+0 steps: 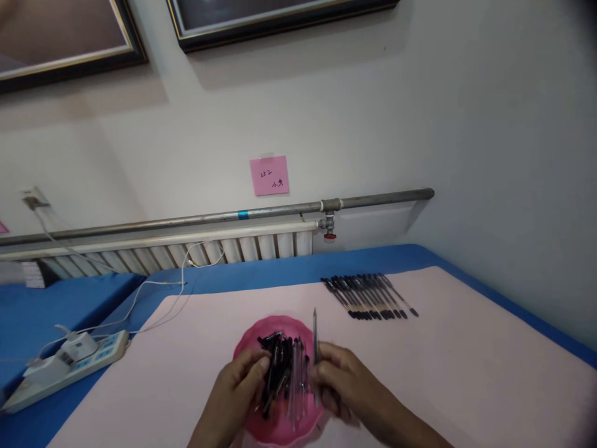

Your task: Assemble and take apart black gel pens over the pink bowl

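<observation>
My right hand [338, 376] is closed around a slim, uncapped pen [315, 336], held upright with its pointed tip upward at the right rim of a pink plate [249, 330]. My left hand [242, 379] reaches over the plate's left side, thumb and fingers pinched together beside black pen parts [277, 364]. Whatever lies between those fingers is hidden. Several clear pen tubes [297, 389] lie in the plate, right of the black parts. Farther back on the right, several pens with black ends [368, 295] lie side by side in a slanted row.
Pale pink sheeting [466, 348] covers most of the blue table [298, 267]. At the left edge sits a power strip [69, 370] with plugs and white cables [180, 283]. Behind the table are a white radiator [261, 246] and a metal pipe [200, 222] with a red-handled valve [329, 230].
</observation>
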Demonstrator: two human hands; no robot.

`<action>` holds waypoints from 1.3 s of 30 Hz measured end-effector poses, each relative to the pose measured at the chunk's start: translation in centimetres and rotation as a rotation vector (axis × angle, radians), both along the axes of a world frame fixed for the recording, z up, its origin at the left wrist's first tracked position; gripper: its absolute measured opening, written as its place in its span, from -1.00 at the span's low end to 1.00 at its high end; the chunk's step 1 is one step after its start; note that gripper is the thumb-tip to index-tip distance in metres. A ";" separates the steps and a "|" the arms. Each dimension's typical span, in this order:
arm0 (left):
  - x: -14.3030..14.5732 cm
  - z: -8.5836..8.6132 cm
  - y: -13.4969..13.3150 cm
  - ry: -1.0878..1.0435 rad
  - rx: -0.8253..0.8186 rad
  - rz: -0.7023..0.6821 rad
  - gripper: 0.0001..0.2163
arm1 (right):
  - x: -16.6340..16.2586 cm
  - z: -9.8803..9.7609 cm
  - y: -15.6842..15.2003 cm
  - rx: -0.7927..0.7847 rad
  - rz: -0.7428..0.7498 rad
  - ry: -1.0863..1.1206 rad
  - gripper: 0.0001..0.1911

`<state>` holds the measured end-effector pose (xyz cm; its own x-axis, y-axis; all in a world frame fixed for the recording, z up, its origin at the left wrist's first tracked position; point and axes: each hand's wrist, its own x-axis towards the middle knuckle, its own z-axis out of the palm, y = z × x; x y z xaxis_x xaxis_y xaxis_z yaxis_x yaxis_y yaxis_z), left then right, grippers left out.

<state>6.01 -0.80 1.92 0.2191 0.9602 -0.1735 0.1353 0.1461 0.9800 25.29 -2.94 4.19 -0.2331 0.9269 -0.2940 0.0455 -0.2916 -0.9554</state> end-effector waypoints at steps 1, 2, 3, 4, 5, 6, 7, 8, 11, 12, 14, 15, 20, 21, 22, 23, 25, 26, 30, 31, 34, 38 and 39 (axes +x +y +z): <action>0.3 0.2 -0.2 -0.060 -0.025 0.002 -0.62 | -0.2 0.2 -0.3 -0.013 0.084 -0.016 -0.94; 0.7 0.3 -0.5 -0.125 -0.050 -0.001 -0.61 | -0.4 0.4 -0.6 -0.021 0.167 -0.032 -0.93; 1.0 0.4 -0.7 -0.193 -0.066 -0.006 -0.61 | -0.6 0.4 -0.8 -0.025 0.238 -0.051 -0.92; 1.4 0.4 -0.9 -0.265 -0.076 -0.011 -0.63 | -0.8 0.4 -1.0 -0.028 0.299 -0.072 -0.92; 1.7 0.3 -1.1 -0.337 -0.095 -0.015 -0.65 | -1.0 0.5 -1.2 -0.033 0.352 -0.090 -0.92; 2.0 0.2 -1.2 -0.397 -0.122 -0.022 -0.66 | -1.1 0.5 -1.3 -0.037 0.390 -0.104 -0.94; 2.2 0.1 -1.2 -0.445 -0.145 -0.026 -0.68 | -1.2 0.5 -1.3 -0.042 0.417 -0.113 -0.95; 2.3 0.0 -1.2 -0.484 -0.160 -0.022 -0.69 | -1.3 0.6 -1.3 -0.046 0.433 -0.116 -0.96; 1.9 0.1 -0.7 -0.568 -0.141 0.071 -0.71 | -1.5 1.0 -1.4 -0.033 0.468 -0.151 -0.93; 1.4 0.2 -0.4 -0.588 -0.122 0.124 -0.71 | -1.5 1.0 -1.5 -0.018 0.487 -0.176 -0.91; 0.0 0.6 0.4 -0.621 -0.078 0.256 -0.71 | -1.3 1.0 -1.6 0.017 0.534 -0.227 -0.92; -1.0 0.8 0.7 -0.636 -0.045 0.331 -0.71 | -1.1 0.9 -1.7 0.037 0.537 -0.250 -0.93; -5.3 1.1 2.1 -0.602 0.101 0.762 -0.69 | 0.1 0.1 -0.8 0.055 0.411 -0.336 -0.94; -5.6 1.0 2.1 -0.503 0.123 0.783 -0.69 | 0.3 -0.1 -0.4 0.035 0.373 -0.334 -0.94; -5.6 0.7 2.1 -0.382 0.133 0.766 -0.69 | 0.4 -0.3 -0.1 0.021 0.324 -0.326 -0.96; -5.4 0.5 1.9 -0.250 0.129 0.713 -0.68 | 0.3 -0.6 0.2 0.023 0.268 -0.317 -0.97; -4.3 -0.1 1.6 0.004 0.114 0.567 -0.66 | 0.1 -1.2 0.6 0.082 0.172 -0.325 -0.93; -3.6 -0.3 1.5 0.117 0.123 0.503 -0.65 | -0.1 -1.5 0.6 0.127 0.125 -0.345 -0.88; -1.5 -0.8 1.1 0.438 0.253 0.356 -0.63 | -0.1 -2.8 0.7 0.327 0.006 -0.477 -0.80; -1.3 -0.8 1.1 0.483 0.265 0.340 -0.64 | 0.3 -3.1 0.9 0.391 -0.003 -0.518 -0.81; -1.3 -0.8 1.1 0.547 0.251 0.313 -0.67 | 2.6 -4.4 2.3 0.671 -0.098 -0.797 -0.77; -1.4 -1.0 1.2 0.494 0.204 0.326 -0.74 | 6.8 -6.1 5.1 0.788 -0.289 -1.128 -0.72; -1.4 -1.0 1.2 0.464 0.194 0.344 -0.75 | 7.5 -6.4 5.6 0.793 -0.297 -1.159 -0.71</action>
